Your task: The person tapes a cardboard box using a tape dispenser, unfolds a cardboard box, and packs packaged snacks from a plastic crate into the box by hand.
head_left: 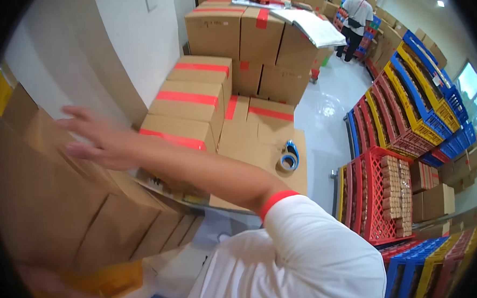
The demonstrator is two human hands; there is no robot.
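Note:
My right hand (95, 136) reaches across to the left, its fingers apart and slightly blurred, over the top edge of large upright brown cardboard sheets (49, 186). Nothing shows in its grasp. Low at the left edge, my left hand (37, 279) is smeared and dim in front of the cardboard near a yellow crate (113, 278); its fingers cannot be made out. To the right of my right forearm, a tape dispenser with a blue frame (289, 161) lies on a brown cardboard surface (238, 143).
Closed boxes with red tape (192, 92) are stacked ahead along the wall. Papers (313, 27) lie on the taller stack. On the right stand tilted-looking stacks of colored crates (398, 108) and a red crate (371, 196) with brown packs. A person (356, 16) stands far back.

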